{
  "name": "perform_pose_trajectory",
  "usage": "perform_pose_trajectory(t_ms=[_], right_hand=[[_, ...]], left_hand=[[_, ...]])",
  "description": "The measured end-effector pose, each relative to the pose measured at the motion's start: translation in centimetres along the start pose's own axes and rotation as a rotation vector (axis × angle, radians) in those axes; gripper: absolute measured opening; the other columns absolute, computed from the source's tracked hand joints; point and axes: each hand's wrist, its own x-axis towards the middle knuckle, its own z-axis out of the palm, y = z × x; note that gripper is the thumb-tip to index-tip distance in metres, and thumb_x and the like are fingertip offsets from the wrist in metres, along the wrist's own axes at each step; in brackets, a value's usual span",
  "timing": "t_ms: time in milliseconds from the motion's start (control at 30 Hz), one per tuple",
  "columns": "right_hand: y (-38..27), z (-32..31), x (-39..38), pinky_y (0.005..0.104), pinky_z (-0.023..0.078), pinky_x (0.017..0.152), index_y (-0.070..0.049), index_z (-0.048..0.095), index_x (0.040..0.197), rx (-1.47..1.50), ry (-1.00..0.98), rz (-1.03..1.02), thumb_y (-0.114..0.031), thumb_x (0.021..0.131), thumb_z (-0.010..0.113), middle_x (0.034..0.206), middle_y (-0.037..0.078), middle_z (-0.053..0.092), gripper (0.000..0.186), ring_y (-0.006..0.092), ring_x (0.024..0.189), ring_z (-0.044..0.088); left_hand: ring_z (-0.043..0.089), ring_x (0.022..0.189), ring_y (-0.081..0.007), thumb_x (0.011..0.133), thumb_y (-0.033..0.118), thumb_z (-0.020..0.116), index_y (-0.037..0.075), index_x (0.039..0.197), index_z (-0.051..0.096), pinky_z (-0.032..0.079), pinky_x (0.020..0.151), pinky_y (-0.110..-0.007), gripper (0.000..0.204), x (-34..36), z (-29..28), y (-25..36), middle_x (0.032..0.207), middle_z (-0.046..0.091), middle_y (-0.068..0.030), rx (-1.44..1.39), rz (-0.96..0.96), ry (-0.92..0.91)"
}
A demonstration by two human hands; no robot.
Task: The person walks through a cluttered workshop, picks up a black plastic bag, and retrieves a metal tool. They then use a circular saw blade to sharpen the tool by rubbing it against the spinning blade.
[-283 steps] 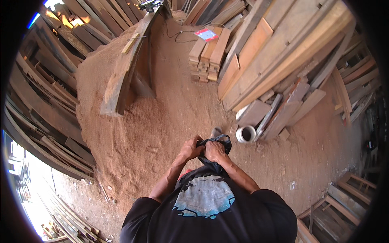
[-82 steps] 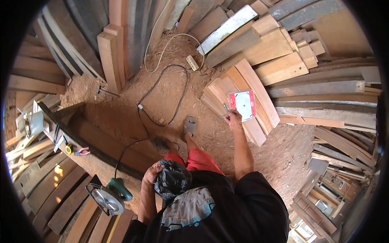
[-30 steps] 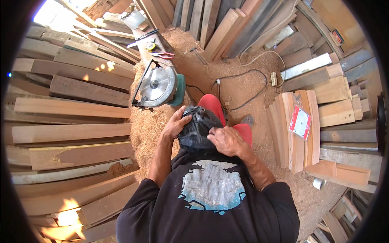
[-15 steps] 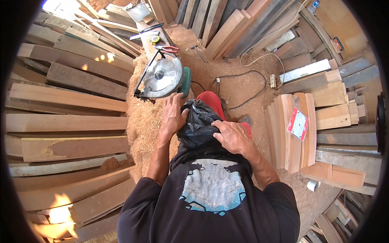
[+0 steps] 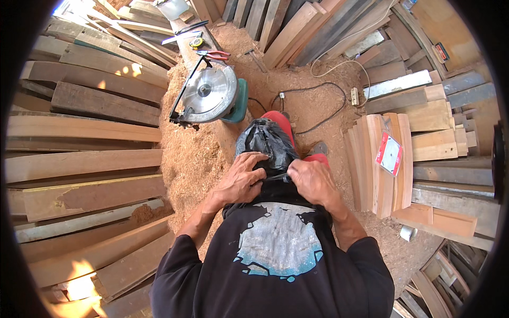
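A crumpled black plastic bag [image 5: 268,143] lies across my lap, over red trousers. My left hand [image 5: 243,179] has its fingers curled on the bag's near left part. On the right side my right hand [image 5: 313,182] is closed, pinching the bag's edge between thumb and fingers; what lies inside the bag, if anything, is hidden. Beyond my left hand rests a green circular saw [image 5: 241,100] with its round blade [image 5: 204,90] facing up, touched by neither hand.
Pliers [image 5: 213,54], a tape measure [image 5: 196,41] and a hammer [image 5: 256,61] lie past the saw. Planks [image 5: 87,160] fill the left side. A red-and-white package [image 5: 389,153] rests on curved boards [image 5: 371,175] at right. A dark cord [image 5: 339,114] crosses the sawdust floor.
My left hand has drawn back from beside the saw onto the bag's near part. My right hand has closed on the bag's edge. More of the bag's far part now shows.
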Motion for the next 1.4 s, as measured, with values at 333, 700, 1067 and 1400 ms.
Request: perform_pose_trajectory(t_ms=[333, 700, 1067, 1400], right_hand=[[2.3, 1.2, 3.5, 0.0545, 0.053, 0.086, 0.003, 0.064, 0.124, 0.037, 0.085, 0.031, -0.034, 0.096, 0.066, 0.095, 0.031, 0.071, 0.046, 0.0484, 0.094, 0.069], [0.5, 0.4, 6.5, 0.0489, 0.050, 0.097, -0.003, 0.066, 0.120, -0.019, 0.404, -0.094, -0.031, 0.093, 0.069, 0.113, 0.023, 0.068, 0.038, 0.0417, 0.109, 0.064], [2.5, 3.6, 16.0, 0.0519, 0.055, 0.084, -0.004, 0.071, 0.094, -0.076, 0.249, -0.039, -0.025, 0.091, 0.067, 0.097, 0.024, 0.074, 0.022, 0.0419, 0.093, 0.070], [12.0, 4.7, 17.3, 0.0453, 0.054, 0.094, -0.001, 0.072, 0.110, 0.292, 0.275, 0.099, -0.014, 0.087, 0.059, 0.106, 0.025, 0.073, 0.029, 0.0391, 0.107, 0.070]], left_hand=[[0.067, 0.077, -0.0461, 0.094, 0.016, 0.063, 0.004, 0.116, 0.060, 0.053, 0.066, -0.053, 0.024, -0.9, 0.3, 0.4, 0.083, 0.069, -0.0219, -0.079, -0.410, 0.107], [0.061, 0.106, -0.0373, 0.090, 0.029, 0.071, 0.013, 0.110, 0.073, 0.049, 0.093, -0.047, 0.026, 4.1, 2.6, -1.5, 0.113, 0.064, -0.0165, 0.176, -0.477, -0.010], [0.049, 0.128, -0.0393, 0.085, 0.017, 0.070, 0.009, 0.100, 0.070, 0.041, 0.106, -0.051, 0.017, 2.8, 3.9, -0.8, 0.143, 0.055, -0.0137, 0.187, -0.177, 0.047], [0.050, 0.122, -0.0385, 0.082, 0.015, 0.071, 0.010, 0.095, 0.069, 0.042, 0.104, -0.051, 0.014, 1.5, 3.6, -0.5, 0.139, 0.055, -0.0151, 0.116, -0.141, 0.097]])
